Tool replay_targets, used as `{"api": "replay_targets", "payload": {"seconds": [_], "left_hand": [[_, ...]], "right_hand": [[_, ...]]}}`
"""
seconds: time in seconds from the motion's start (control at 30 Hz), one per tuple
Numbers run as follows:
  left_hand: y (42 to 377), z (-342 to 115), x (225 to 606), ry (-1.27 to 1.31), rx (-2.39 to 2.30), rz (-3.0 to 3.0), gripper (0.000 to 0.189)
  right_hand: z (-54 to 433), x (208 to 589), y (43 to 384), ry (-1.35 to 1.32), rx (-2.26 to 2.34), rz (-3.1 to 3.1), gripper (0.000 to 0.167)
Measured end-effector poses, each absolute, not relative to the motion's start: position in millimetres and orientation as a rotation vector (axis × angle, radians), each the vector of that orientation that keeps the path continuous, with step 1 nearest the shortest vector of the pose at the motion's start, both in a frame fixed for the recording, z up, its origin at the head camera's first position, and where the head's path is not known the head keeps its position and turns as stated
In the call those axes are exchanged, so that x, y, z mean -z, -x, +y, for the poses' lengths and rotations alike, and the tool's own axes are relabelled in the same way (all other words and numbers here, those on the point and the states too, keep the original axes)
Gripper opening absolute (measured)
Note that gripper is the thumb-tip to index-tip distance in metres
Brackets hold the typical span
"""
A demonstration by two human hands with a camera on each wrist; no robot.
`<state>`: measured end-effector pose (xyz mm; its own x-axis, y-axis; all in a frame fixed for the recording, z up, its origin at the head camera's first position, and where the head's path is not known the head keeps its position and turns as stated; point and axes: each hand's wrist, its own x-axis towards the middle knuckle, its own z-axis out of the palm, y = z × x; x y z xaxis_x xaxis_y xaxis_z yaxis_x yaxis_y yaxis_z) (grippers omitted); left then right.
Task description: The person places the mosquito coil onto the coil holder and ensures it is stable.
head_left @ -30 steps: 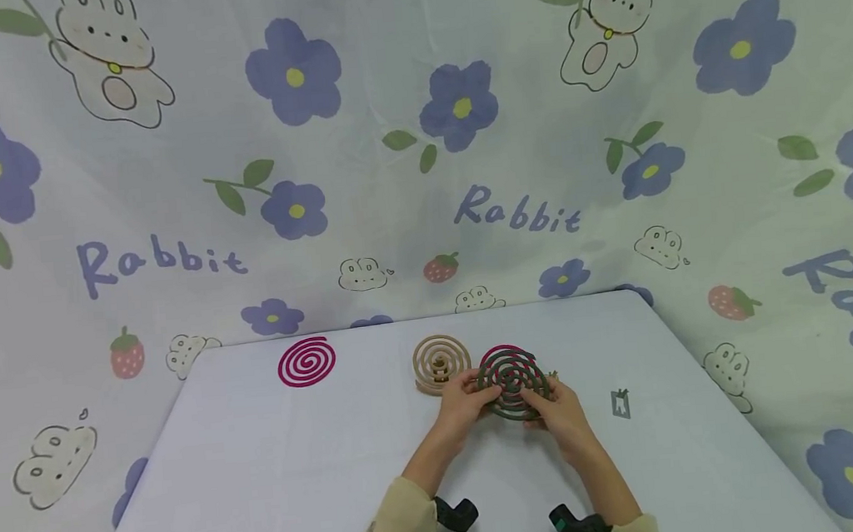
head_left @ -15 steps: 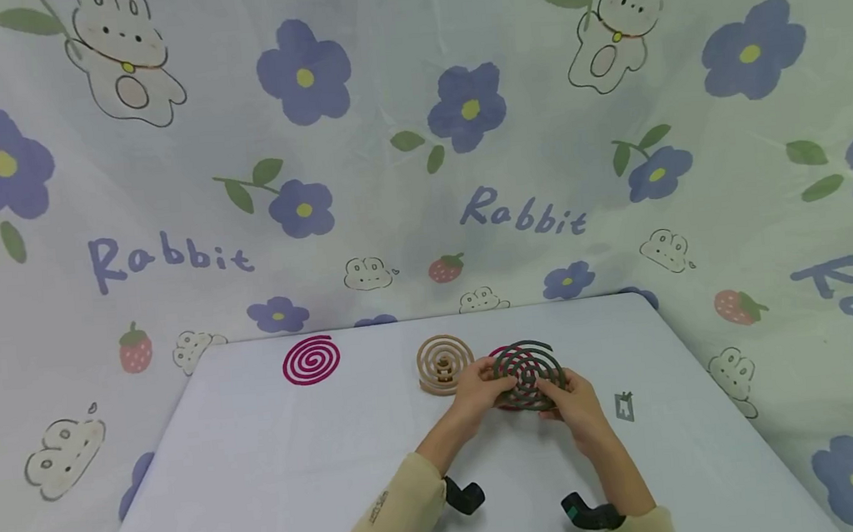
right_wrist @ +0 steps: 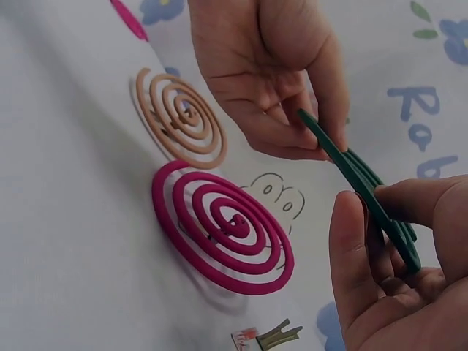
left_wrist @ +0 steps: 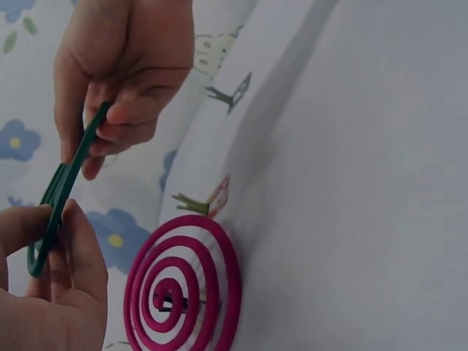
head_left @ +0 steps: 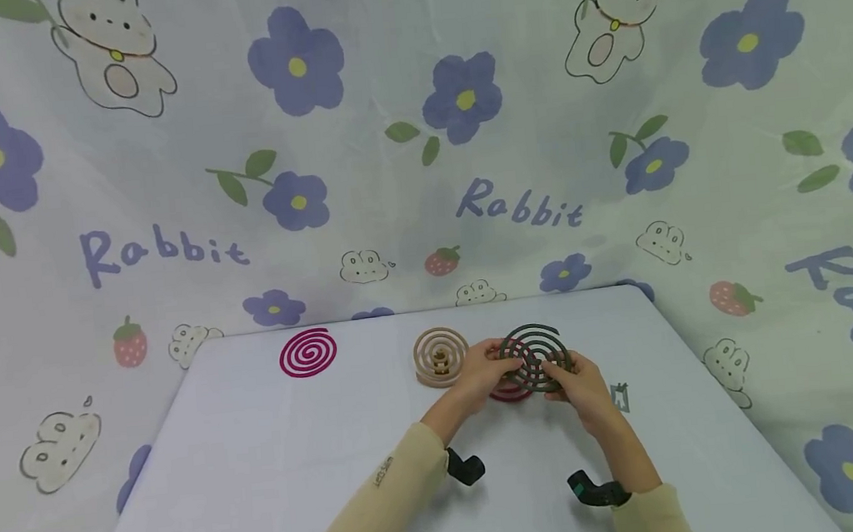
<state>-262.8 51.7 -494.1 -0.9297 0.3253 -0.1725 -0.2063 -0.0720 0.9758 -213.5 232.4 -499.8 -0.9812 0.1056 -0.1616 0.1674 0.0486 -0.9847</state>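
Both hands hold a dark green mosquito coil (head_left: 534,359) up over the table. My left hand (head_left: 483,372) pinches its left side between thumb and fingers, and my right hand (head_left: 584,383) pinches its right side. Seen edge-on in the wrist views, part of the green spiral stands off from the rest. Below is a magenta mosquito coil (right_wrist: 235,225), partly hidden in the head view, with a shadow beneath it. A tan mosquito coil (head_left: 439,330) lies just left of my left hand, with a small gold-brown piece (head_left: 441,363) at its middle.
Another magenta coil (head_left: 308,353) lies far left on the white table (head_left: 247,464). A small grey frame-like piece (head_left: 621,398) lies right of my right hand. A small red and green piece (right_wrist: 278,336) lies near the middle magenta coil. A printed cloth (head_left: 372,153) hangs behind.
Both hands have moved the green coil to the right and slightly away, uncovering more of the near edge of the magenta coil below. The other coils stay in place.
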Motion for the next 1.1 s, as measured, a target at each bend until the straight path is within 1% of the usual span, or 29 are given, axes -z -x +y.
{"api": "replay_targets", "payload": {"seconds": [0.27, 0.6, 0.83, 0.97, 1.1], "left_hand": [[275, 60, 484, -0.167, -2.033, 1.845, 0.033], [291, 76, 469, -0.176, -1.962, 1.902, 0.036], [300, 85, 466, -0.176, -1.933, 1.899, 0.038], [303, 88, 472, -0.149, -1.942, 1.871, 0.037], [304, 91, 478, -0.126, -1.937, 1.869, 0.036]], "right_hand": [[242, 487, 218, -0.249, 2.095, 2.255, 0.04], [260, 480, 231, -0.225, 2.06, 2.27, 0.046], [266, 470, 233, -0.213, 2.074, 2.233, 0.043], [267, 476, 235, -0.241, 2.103, 2.214, 0.039], [271, 494, 241, -0.282, 2.136, 2.186, 0.039]]}}
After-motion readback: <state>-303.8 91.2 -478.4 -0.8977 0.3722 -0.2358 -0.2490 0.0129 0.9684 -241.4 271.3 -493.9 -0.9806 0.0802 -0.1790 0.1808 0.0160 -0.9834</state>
